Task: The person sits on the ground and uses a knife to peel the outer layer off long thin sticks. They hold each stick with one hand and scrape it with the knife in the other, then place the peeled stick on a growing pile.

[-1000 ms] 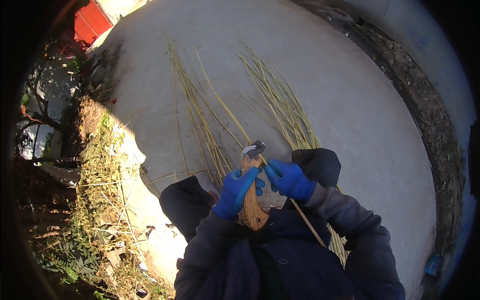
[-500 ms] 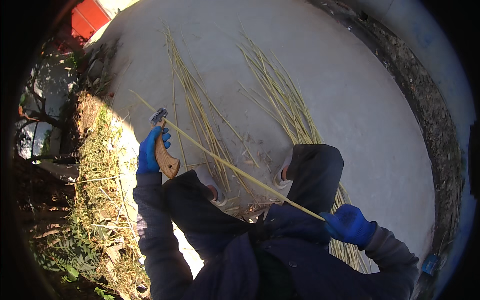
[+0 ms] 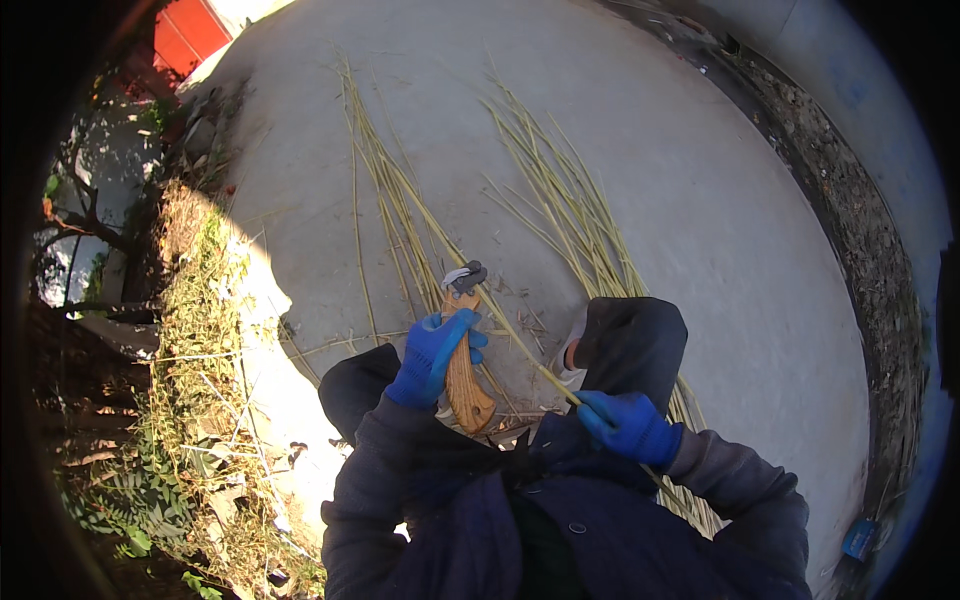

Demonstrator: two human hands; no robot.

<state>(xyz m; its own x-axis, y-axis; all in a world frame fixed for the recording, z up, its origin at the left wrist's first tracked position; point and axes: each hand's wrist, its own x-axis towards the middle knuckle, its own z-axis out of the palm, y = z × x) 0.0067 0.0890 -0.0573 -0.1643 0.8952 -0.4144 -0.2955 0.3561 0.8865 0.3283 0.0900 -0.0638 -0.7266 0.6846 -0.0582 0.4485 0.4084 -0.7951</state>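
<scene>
My left hand [image 3: 435, 358], in a blue glove, is closed round the curved wooden handle [image 3: 464, 388] of a hand tool. A small grey metal head [image 3: 465, 275] tops the tool, and its exact shape is hard to make out. A long, thin greenish-yellow stalk [image 3: 538, 364] runs past the metal head, which appears to touch it. Its thick end is pinched in my blue-gloved right hand [image 3: 630, 425], just before my right knee. From there the stalk slants up and left over the other stalks, where its far tip is hard to separate from them.
A loose bundle of stalks [image 3: 385, 185] lies on the grey concrete floor [image 3: 740, 260] ahead of my left knee. A thicker bundle [image 3: 575, 215] passes beside my right leg. Dry plants [image 3: 195, 330] line the left side. A dirt strip and wall border the right.
My left hand with the tool has come right and nearer, along the stalk. My right hand has shifted left with the stalk's end, so the hands are closer together and the stalk stands steeper.
</scene>
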